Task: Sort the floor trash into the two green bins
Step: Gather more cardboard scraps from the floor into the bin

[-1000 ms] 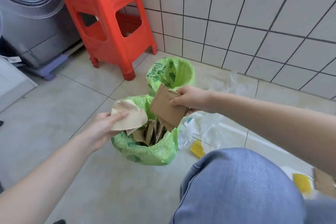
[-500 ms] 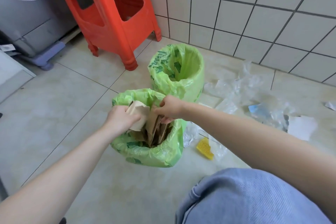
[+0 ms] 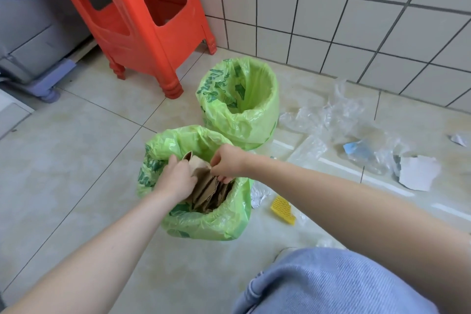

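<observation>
Two green-lined bins stand on the tiled floor. The near bin (image 3: pixel 204 224) holds brown cardboard pieces (image 3: pixel 206 190) standing on edge; the far bin (image 3: pixel 239 120) looks empty, though its bottom is hidden. The left hand (image 3: pixel 175 178) presses into the cardboard, its fingers hidden, so their grip cannot be told. The right hand (image 3: pixel 228 163) has fingers curled, pinching a cardboard edge. A second ago both hands held pieces above the bin. Clear plastic wrap (image 3: pixel 328 120), one yellow scrap (image 3: pixel 283 210) and one white paper scrap (image 3: pixel 418 172) lie on the floor to the right.
</observation>
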A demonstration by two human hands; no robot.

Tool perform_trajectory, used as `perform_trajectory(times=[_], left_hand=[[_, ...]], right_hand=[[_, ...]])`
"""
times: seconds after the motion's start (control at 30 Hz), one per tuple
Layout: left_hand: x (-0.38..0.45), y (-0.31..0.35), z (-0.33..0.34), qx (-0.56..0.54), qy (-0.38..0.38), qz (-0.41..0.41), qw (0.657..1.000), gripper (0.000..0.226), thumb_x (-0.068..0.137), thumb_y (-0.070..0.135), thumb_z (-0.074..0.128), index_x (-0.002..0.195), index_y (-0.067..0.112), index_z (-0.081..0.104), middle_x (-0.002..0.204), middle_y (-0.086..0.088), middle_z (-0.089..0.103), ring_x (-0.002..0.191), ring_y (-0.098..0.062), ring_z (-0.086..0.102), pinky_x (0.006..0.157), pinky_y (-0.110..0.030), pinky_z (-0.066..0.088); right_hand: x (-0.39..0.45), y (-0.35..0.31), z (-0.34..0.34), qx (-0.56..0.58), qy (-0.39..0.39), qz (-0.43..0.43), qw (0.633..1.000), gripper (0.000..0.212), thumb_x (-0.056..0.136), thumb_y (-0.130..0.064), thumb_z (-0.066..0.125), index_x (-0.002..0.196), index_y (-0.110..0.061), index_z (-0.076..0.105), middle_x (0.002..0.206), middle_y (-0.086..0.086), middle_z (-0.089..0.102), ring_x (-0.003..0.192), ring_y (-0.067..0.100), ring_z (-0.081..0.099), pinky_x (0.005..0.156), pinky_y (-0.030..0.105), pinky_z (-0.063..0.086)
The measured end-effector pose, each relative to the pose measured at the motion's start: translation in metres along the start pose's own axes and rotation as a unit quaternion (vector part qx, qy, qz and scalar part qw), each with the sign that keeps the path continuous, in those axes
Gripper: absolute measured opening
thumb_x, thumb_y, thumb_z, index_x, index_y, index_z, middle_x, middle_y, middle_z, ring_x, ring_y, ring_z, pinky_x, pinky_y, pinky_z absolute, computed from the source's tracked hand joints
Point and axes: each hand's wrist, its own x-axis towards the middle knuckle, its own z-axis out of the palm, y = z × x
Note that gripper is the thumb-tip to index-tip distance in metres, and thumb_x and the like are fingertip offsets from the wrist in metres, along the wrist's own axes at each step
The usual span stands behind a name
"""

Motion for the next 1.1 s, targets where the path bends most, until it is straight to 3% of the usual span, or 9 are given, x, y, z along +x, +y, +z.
perform_trajectory(times=[0.13,0.23,0.3,0.37,0.47,0.57,0.7,0.9,1.1], left_hand=[[0.002,0.0,0.004,0.022,-0.07,-0.006,0.997,0.056,0.088,0.037,0.053,0.137,0.013,0.04,0.133,-0.017,0.045,0.11,-0.034,0.053,0.096,-0.045,0.046],[-0.004,0.008,-0.011,0.019,-0.063,0.014,0.998,0.029,0.08,0.033,0.059,0.1,0.012,0.062,0.101,-0.011,0.064,0.091,-0.028,0.059,0.081,-0.038,0.051],[-0.015,0.018,-0.025,-0.007,-0.043,0.017,0.999,0.019,0.082,0.028,0.058,0.077,0.01,0.062,0.074,-0.005,0.061,0.07,-0.022,0.056,0.059,-0.03,0.046],[-0.024,0.031,-0.035,-0.02,-0.019,0.016,0.999,0.024,0.086,0.02,0.052,0.07,0.005,0.06,0.063,-0.006,0.054,0.057,-0.021,0.049,0.048,-0.028,0.037],[-0.035,0.056,-0.047,-0.019,0.033,0.045,0.998,0.02,0.087,0.017,0.053,0.095,0.006,0.066,0.095,-0.01,0.066,0.079,-0.024,0.059,0.066,-0.034,0.05],[-0.047,0.092,-0.05,-0.042,0.065,0.105,0.992,0.025,0.086,0.02,0.055,0.108,0.014,0.064,0.113,-0.004,0.062,0.094,-0.023,0.058,0.077,-0.033,0.049],[-0.061,0.157,-0.036,-0.066,0.053,0.19,0.978,0.029,0.087,0.019,0.055,0.113,0.012,0.064,0.116,-0.005,0.063,0.106,-0.024,0.056,0.085,-0.031,0.045],[-0.076,0.244,0.015,-0.048,0.048,0.311,0.948,0.025,0.085,0.021,0.05,0.107,0.022,0.061,0.104,0.0,0.068,0.101,-0.027,0.061,0.081,-0.036,0.051],[-0.098,0.316,0.067,0.018,-0.027,0.403,0.915,0.03,0.088,0.019,0.045,0.116,0.023,0.054,0.115,0.004,0.063,0.108,-0.022,0.057,0.083,-0.035,0.05]], right_hand=[[-0.017,0.004,-0.01,-0.053,-0.003,-0.008,0.999,0.027,0.089,-0.01,0.051,0.107,0.004,0.065,0.096,0.018,0.071,0.076,0.025,0.07,0.073,0.034,0.06],[-0.037,0.011,-0.029,-0.068,0.001,-0.007,0.998,0.028,0.09,-0.01,0.049,0.108,0.005,0.064,0.094,0.017,0.071,0.083,0.026,0.07,0.077,0.036,0.06],[-0.052,0.018,-0.044,-0.068,0.011,-0.003,0.998,0.027,0.092,-0.01,0.047,0.112,0.003,0.061,0.099,0.015,0.069,0.089,0.024,0.07,0.076,0.033,0.059],[-0.07,0.027,-0.06,-0.069,0.024,0.005,0.997,0.028,0.092,-0.01,0.047,0.115,0.0,0.06,0.1,0.012,0.066,0.086,0.021,0.067,0.075,0.031,0.059],[-0.099,0.052,-0.084,-0.081,0.04,0.034,0.995,0.028,0.091,-0.009,0.047,0.113,0.001,0.061,0.102,0.013,0.066,0.084,0.02,0.065,0.077,0.034,0.058],[-0.133,0.086,-0.105,-0.091,0.054,0.079,0.991,0.028,0.09,-0.008,0.047,0.113,0.001,0.06,0.096,0.008,0.063,0.083,0.02,0.064,0.079,0.036,0.057],[-0.183,0.142,-0.128,-0.083,0.081,0.141,0.983,0.027,0.09,-0.01,0.049,0.113,-0.001,0.06,0.092,0.005,0.062,0.081,0.019,0.064,0.07,0.03,0.056],[-0.258,0.224,-0.143,-0.038,0.142,0.213,0.966,0.026,0.09,-0.014,0.05,0.114,-0.007,0.059,0.097,0.006,0.066,0.078,0.015,0.062,0.076,0.032,0.057],[-0.311,0.307,-0.14,0.059,0.209,0.269,0.938,0.026,0.09,-0.015,0.051,0.114,-0.008,0.059,0.103,0.01,0.069,0.085,0.019,0.065,0.076,0.033,0.057]])
